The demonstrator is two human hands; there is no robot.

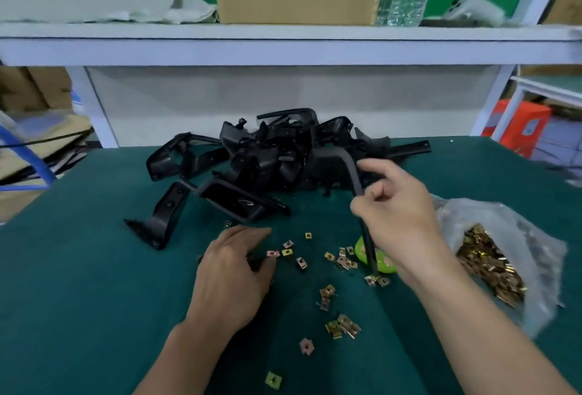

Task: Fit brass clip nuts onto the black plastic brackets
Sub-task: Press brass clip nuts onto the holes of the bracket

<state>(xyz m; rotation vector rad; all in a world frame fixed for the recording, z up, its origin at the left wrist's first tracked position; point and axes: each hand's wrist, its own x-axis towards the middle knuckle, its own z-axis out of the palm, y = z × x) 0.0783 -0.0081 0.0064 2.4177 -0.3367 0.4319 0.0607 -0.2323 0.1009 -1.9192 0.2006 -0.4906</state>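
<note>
**Right hand on a bracket, left hand down among the nuts**

Your right hand [400, 221] is curled round a bent black bracket [352, 170], gripping it at mid-length. Its upper end arches back over the pile of brackets [267, 155] at the far side of the green mat [94, 284]. Its lower end points down in front of a lime-green item [382, 263], right by a couple of loose nuts.

Your left hand [233, 271] lies palm down on the mat, well apart from the right, with its fingertips beside the scattered brass nuts [341, 259]. Something dark shows under the thumb, and you cannot tell whether the hand holds it.

A clear bag of nuts [491, 265] lies open just right of your right wrist.
</note>
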